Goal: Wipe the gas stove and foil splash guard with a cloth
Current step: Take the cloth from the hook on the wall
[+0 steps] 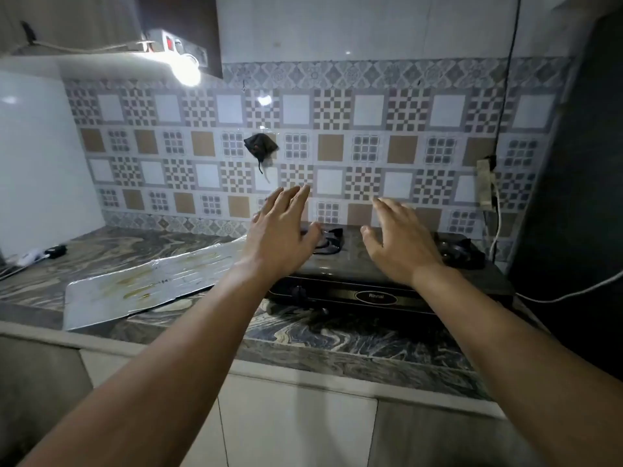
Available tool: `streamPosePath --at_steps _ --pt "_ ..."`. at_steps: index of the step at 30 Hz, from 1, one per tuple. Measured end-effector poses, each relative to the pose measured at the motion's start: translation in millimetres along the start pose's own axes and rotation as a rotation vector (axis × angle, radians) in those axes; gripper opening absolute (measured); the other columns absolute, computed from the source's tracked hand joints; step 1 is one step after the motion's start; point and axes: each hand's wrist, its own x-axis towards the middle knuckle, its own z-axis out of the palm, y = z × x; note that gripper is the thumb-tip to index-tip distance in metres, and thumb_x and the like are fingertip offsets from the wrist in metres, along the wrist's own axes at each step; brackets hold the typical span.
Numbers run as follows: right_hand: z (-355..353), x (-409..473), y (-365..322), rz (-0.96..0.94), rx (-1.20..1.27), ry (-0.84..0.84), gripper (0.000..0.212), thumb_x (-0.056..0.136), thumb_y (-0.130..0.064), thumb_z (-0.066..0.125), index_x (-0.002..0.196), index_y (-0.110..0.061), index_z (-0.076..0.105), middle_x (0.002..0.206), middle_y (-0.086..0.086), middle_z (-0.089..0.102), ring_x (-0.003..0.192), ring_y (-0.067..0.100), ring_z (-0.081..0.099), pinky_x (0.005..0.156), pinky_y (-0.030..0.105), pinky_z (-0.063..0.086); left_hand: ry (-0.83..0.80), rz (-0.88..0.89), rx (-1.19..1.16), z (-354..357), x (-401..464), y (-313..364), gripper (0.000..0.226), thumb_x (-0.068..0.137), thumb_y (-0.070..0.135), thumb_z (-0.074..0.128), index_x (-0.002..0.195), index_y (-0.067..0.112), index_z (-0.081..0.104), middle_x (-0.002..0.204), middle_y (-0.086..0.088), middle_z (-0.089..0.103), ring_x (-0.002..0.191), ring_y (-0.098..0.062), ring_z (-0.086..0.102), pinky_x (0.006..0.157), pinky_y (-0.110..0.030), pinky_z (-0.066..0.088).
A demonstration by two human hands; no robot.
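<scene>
head view: left hand [281, 227] and right hand [399, 242] hover over the gas stove [350, 274], fingers spread wide, holding nothing; foil splash guard [148, 284] lies flat to the left

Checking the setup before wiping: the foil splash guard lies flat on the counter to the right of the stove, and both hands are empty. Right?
Not quite. The head view shows the foil splash guard lying flat left of the stove, not right. Both hands, left and right, are indeed empty.

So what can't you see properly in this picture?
Head view:
- Stove: left burner mostly hidden behind the left hand; part of its top behind the right hand.
- Dark thing on the wall: too small and dim to identify.
- Foil sheet: stains blurred.
- No cloth visible.
</scene>
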Motion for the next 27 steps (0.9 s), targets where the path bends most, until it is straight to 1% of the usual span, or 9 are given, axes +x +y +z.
streamPosePath --at_steps 3,6,9,12,14,17,22,27 --pt "28 15 4 -0.011 0.034 -0.047 0.062 0.100 -0.044 0.035 0.155 -0.020 0.020 0.161 0.002 0.025 0.148 0.021 0.017 0.119 0.040 0.015 -0.031 -0.057 0.010 19 6 -18 0.069 0.092 0.049 0.041 0.153 0.020 0.028 0.157 -0.002 0.035 0.148 -0.023 0.020 0.118 -0.047 0.026" --pt "65 30 7 -0.032 0.081 -0.102 0.061 0.100 -0.044 0.037 0.155 -0.021 0.022 0.160 0.001 0.026 0.147 0.021 0.019 0.119 0.041 0.018 -0.056 -0.105 0.034 38 9 -37 0.070 0.092 0.048 0.042 0.153 0.019 0.028 0.157 -0.003 0.035 0.148 -0.023 0.021 0.119 -0.046 0.025" --pt "96 49 11 -0.055 0.129 -0.138 0.060 0.099 -0.043 0.038 0.154 -0.021 0.025 0.159 0.002 0.029 0.146 0.023 0.022 0.119 0.043 0.021 -0.059 -0.162 0.063 52 11 -54 0.066 0.095 0.043 0.046 0.153 0.017 0.029 0.157 -0.004 0.036 0.147 -0.023 0.022 0.120 -0.041 0.023" --pt "124 65 11 -0.094 0.180 -0.179 0.059 0.100 -0.040 0.040 0.154 -0.019 0.026 0.158 0.003 0.031 0.146 0.024 0.023 0.119 0.041 0.017 -0.078 -0.247 0.059 64 6 -71 0.066 0.095 0.045 0.044 0.154 0.019 0.028 0.158 -0.004 0.034 0.148 -0.024 0.020 0.121 -0.041 0.021" --pt "140 73 8 -0.110 0.192 -0.204 0.060 0.099 -0.042 0.039 0.153 -0.020 0.027 0.158 0.003 0.031 0.145 0.023 0.023 0.119 0.041 0.017 -0.093 -0.290 0.072 69 2 -84 0.066 0.095 0.045 0.045 0.154 0.020 0.028 0.158 -0.003 0.034 0.148 -0.023 0.020 0.120 -0.041 0.022" --pt "163 85 -2 -0.141 0.199 -0.239 0.061 0.097 -0.046 0.037 0.152 -0.021 0.028 0.157 0.002 0.033 0.145 0.023 0.024 0.118 0.044 0.021 -0.086 -0.340 0.110 74 -1 -104 0.066 0.095 0.044 0.048 0.153 0.020 0.029 0.156 -0.003 0.036 0.146 -0.021 0.024 0.120 -0.039 0.024" --pt "203 106 -27 -0.166 0.200 -0.265 0.060 0.097 -0.044 0.040 0.152 -0.023 0.029 0.157 0.000 0.033 0.144 0.020 0.025 0.114 0.044 0.024 -0.099 -0.394 0.129 84 -1 -150 0.067 0.094 0.044 0.050 0.153 0.020 0.030 0.154 -0.003 0.039 0.144 -0.019 0.029 0.117 -0.042 0.030" --pt "249 135 -57 -0.159 0.213 -0.293 0.060 0.097 -0.046 0.039 0.152 -0.024 0.029 0.157 -0.002 0.031 0.146 0.019 0.022 0.117 0.046 0.022 -0.123 -0.399 0.137 95 9 -213 0.067 0.094 0.045 0.049 0.153 0.021 0.030 0.153 -0.001 0.039 0.143 -0.018 0.028 0.117 -0.041 0.029"
